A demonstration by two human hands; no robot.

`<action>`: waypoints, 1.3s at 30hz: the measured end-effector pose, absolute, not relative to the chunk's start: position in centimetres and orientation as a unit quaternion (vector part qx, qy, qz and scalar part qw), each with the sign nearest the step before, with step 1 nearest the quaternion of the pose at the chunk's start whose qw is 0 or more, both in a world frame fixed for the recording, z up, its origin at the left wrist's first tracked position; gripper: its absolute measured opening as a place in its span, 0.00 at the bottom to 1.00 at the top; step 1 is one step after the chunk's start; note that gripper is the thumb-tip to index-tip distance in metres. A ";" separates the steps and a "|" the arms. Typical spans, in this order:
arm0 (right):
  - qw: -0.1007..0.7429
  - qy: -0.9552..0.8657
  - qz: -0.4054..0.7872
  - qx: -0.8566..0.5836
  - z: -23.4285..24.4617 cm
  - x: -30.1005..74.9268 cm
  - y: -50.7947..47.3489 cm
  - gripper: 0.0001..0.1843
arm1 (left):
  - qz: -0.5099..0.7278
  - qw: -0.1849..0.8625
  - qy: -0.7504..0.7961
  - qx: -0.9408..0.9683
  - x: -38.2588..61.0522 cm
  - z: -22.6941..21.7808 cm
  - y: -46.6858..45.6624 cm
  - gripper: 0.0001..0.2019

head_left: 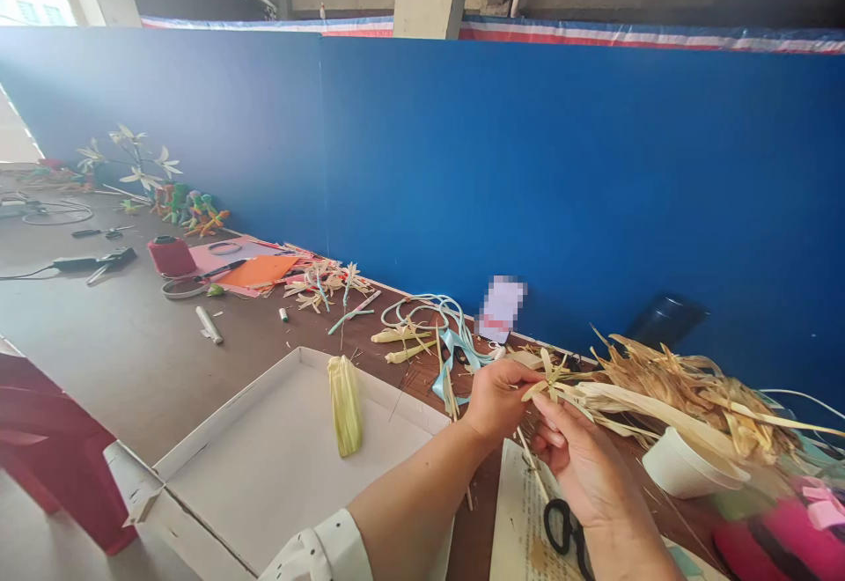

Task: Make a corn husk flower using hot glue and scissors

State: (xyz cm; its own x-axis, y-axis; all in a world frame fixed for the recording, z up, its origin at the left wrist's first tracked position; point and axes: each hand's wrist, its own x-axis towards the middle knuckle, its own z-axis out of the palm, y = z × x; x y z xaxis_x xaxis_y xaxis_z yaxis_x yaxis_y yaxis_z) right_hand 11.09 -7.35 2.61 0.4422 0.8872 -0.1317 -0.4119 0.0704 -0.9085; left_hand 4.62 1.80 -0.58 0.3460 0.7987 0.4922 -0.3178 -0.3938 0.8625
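My left hand and my right hand meet above the table's near right part, both pinched on a small flower of pale dried husk strips with a thin stem running down between them. The left fingers grip its left petals, the right fingertips press it from below. Long husk strips trail from it to the right.
A white shallow box lid with a folded green husk lies at the left of my arms. Black scissors rest on paper below my right hand. A white cup, a heap of dried husks, light-blue ribbon and a blue partition surround them.
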 end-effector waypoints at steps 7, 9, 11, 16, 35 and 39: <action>0.716 -0.190 0.406 -0.535 3.3 13.9 -7.9 0.23 | 0.509 0.525 0.191 0.655 4.4 -0.3 2.3 0.04; 0.729 -0.160 0.372 -0.551 3.5 15.0 -8.0 0.24 | 0.490 0.532 0.175 0.668 4.4 -0.4 2.5 0.04; 0.718 -0.154 0.365 -0.573 3.6 16.0 -8.2 0.25 | 0.466 0.534 0.151 0.689 4.5 -0.5 2.6 0.05; 0.665 -0.198 0.371 -0.617 3.4 16.6 -8.4 0.22 | 0.409 0.506 0.106 0.752 4.4 -0.8 2.7 0.06; 0.620 -0.290 0.348 -0.641 3.2 16.4 -8.9 0.18 | 0.374 0.465 0.074 0.799 4.2 -1.0 2.7 0.06; 0.620 -0.292 0.336 -0.646 3.4 16.1 -8.8 0.19 | 0.363 0.463 0.085 0.804 4.1 -0.7 2.5 0.05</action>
